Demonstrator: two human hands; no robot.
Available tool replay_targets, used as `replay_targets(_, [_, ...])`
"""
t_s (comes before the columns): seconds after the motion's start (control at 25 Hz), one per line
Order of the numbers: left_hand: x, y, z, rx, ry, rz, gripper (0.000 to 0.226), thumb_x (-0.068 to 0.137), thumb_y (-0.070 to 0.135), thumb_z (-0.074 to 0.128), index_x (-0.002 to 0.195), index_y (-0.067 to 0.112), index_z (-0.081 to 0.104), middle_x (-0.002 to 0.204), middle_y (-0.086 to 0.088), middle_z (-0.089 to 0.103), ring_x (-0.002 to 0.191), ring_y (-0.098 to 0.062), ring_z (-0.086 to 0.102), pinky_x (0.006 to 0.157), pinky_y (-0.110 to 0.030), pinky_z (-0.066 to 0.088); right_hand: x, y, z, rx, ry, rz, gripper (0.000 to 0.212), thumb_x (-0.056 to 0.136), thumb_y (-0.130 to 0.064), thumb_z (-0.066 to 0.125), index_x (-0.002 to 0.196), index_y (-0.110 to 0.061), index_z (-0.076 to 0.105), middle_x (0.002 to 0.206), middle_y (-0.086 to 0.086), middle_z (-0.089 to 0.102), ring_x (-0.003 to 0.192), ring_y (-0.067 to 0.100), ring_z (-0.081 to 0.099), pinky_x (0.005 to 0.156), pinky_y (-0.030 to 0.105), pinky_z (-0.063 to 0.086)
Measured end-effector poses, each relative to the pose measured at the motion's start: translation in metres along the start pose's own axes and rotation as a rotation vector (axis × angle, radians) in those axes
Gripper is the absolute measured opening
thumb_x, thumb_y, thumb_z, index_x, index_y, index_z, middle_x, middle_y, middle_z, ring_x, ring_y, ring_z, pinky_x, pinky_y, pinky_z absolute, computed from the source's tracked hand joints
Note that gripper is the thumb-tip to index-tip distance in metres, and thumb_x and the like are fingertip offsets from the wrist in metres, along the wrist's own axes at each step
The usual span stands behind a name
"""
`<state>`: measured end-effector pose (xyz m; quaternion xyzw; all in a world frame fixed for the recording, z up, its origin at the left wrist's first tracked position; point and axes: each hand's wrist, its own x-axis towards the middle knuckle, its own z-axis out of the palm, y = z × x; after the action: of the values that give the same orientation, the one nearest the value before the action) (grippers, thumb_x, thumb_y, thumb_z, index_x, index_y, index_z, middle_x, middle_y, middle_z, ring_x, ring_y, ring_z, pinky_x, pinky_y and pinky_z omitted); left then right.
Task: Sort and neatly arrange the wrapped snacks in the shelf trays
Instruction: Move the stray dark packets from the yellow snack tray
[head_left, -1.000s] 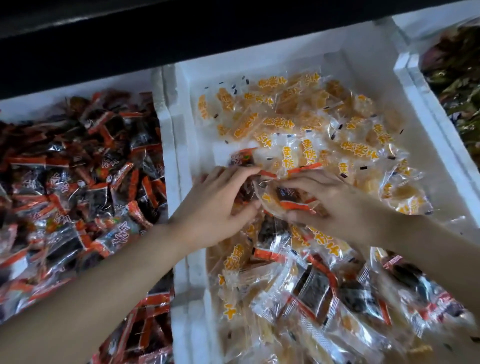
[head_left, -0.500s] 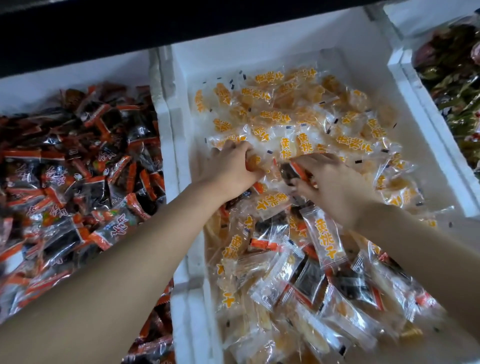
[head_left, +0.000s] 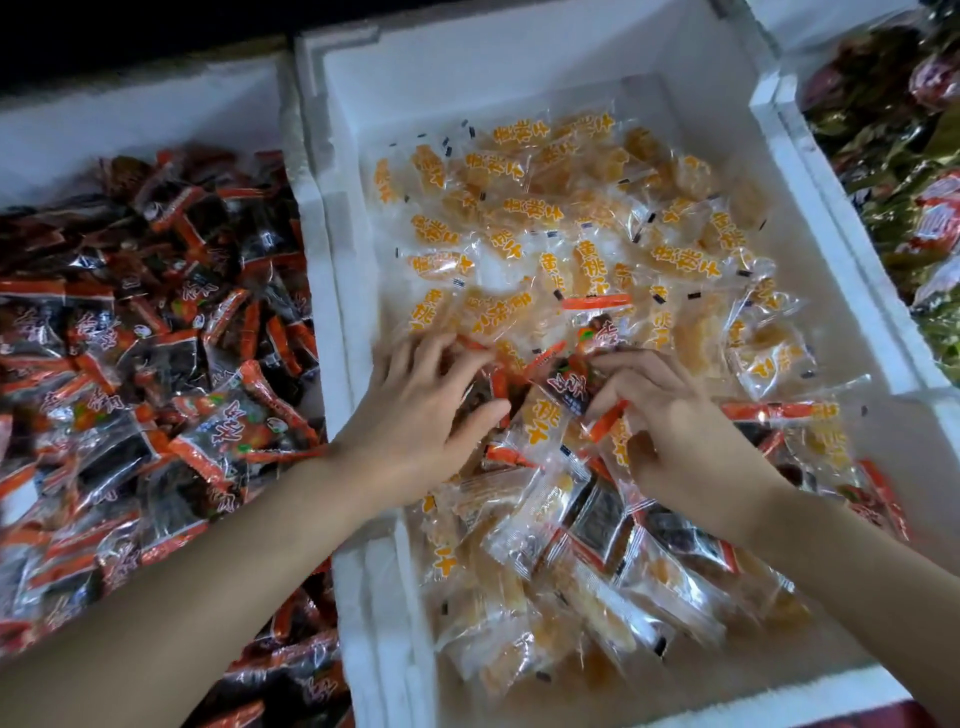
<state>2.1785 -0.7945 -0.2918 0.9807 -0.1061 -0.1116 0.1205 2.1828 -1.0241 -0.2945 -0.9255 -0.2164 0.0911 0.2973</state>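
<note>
Three white foam trays stand side by side on the shelf. The left tray (head_left: 130, 119) is filled with dark snacks (head_left: 156, 364) in clear wrappers with orange-red ends. In the middle tray (head_left: 318, 208), yellow-lettered snacks (head_left: 519, 218) are spread over the far half, while in the near half they are mixed with stray dark packets (head_left: 602, 530). Green and red packets (head_left: 893, 166) are held in the right tray (head_left: 860, 234). Both hands are placed in the centre of the middle tray, just beside each other. The left hand (head_left: 415, 415) is curled around a dark packet (head_left: 485, 389), thumb beneath it. A second dark packet (head_left: 569, 392) is pinched by the fingertips of the right hand (head_left: 675, 431) near its orange-red end.
</note>
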Motion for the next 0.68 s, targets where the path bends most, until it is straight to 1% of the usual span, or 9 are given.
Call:
replay_targets(0.04, [-0.003,0.001,0.002,-0.046,0.006,0.016,0.062,0.088,0.063,0.013,0.14,0.034,0.032,0.144,0.001,0.029,0.134,-0.021,0.022,0.111,-0.039,0.018,-0.002,-0.002,0.0,0.011,0.018,0.016,0.041,0.074,-0.019,0.036,0.108,-0.012,0.059,0.13,0.004,0.046,0.128,0.02,0.037,0.107,0.032,0.03])
replay_targets(0.12, [-0.005,0.003,0.0,-0.17,0.036,-0.017,0.051,0.096,0.051,0.031,0.143,0.034,0.026,0.146,0.0,0.029,0.135,-0.019,0.022,0.112,-0.037,0.018,0.004,-0.004,-0.002,0.002,0.085,0.099,0.042,0.088,-0.018,0.043,0.129,-0.011,0.043,0.134,0.006,0.038,0.128,0.022,0.035,0.109,0.03,0.026])
replay_targets(0.2, [-0.003,0.007,-0.005,-0.185,0.017,-0.084,0.063,0.095,0.04,0.048,0.148,0.027,0.016,0.147,-0.005,0.029,0.138,-0.02,0.02,0.113,-0.035,0.018,0.017,-0.005,-0.005,0.01,0.059,0.213,0.063,0.091,-0.035,0.052,0.142,-0.012,0.024,0.142,0.005,0.029,0.134,0.022,0.027,0.108,0.028,0.019])
replay_targets(0.28, [0.001,0.008,-0.007,-0.126,-0.033,-0.144,0.068,0.094,0.045,0.045,0.149,0.021,0.013,0.147,-0.009,0.029,0.138,-0.024,0.021,0.111,-0.035,0.02,0.032,-0.005,-0.005,0.028,0.009,0.295,0.083,0.086,-0.055,0.05,0.147,-0.013,0.013,0.15,0.004,0.021,0.139,0.023,0.019,0.111,0.034,0.018])
replay_targets(0.4, [0.002,0.008,-0.008,-0.095,-0.067,-0.185,0.056,0.098,0.046,0.03,0.147,0.02,0.019,0.141,-0.011,0.033,0.135,-0.026,0.024,0.109,-0.037,0.021,0.047,-0.012,-0.003,-0.039,0.031,0.328,0.101,0.078,-0.07,0.047,0.149,-0.01,0.006,0.153,0.007,0.019,0.141,0.029,0.015,0.113,0.041,0.018])
replay_targets(0.48, [0.001,0.007,-0.007,-0.126,-0.094,-0.178,0.058,0.097,0.045,0.038,0.147,0.019,0.022,0.142,-0.011,0.033,0.135,-0.028,0.025,0.11,-0.037,0.023,0.055,-0.016,0.003,-0.078,0.006,0.312,0.106,0.077,-0.066,0.054,0.148,-0.007,0.004,0.152,0.008,0.022,0.14,0.03,0.017,0.113,0.04,0.019])
replay_targets(0.56, [-0.001,0.004,-0.006,-0.175,-0.111,-0.157,0.067,0.091,0.047,0.051,0.146,0.018,0.026,0.142,-0.01,0.037,0.133,-0.027,0.032,0.109,-0.037,0.03,0.062,-0.019,0.008,0.025,-0.004,0.328,0.107,0.076,-0.053,0.067,0.147,-0.005,0.003,0.147,0.008,0.03,0.134,0.029,0.031,0.107,0.037,0.03])
replay_targets(0.64, [-0.001,0.0,-0.004,-0.217,-0.116,-0.129,0.07,0.083,0.048,0.062,0.141,0.019,0.036,0.136,-0.007,0.048,0.127,-0.024,0.042,0.105,-0.037,0.036,0.065,-0.018,0.009,0.201,0.036,0.4,0.095,0.076,-0.035,0.075,0.142,-0.004,0.014,0.127,0.005,0.047,0.104,0.022,0.053,0.085,0.031,0.046])
replay_targets(0.68, [-0.001,-0.001,-0.003,-0.235,-0.122,-0.118,0.071,0.08,0.048,0.067,0.138,0.018,0.04,0.133,-0.006,0.052,0.124,-0.023,0.046,0.103,-0.037,0.038,0.065,-0.015,0.009,0.227,0.046,0.412,0.081,0.077,-0.029,0.075,0.136,-0.003,0.025,0.116,0.004,0.053,0.089,0.019,0.055,0.076,0.03,0.048])
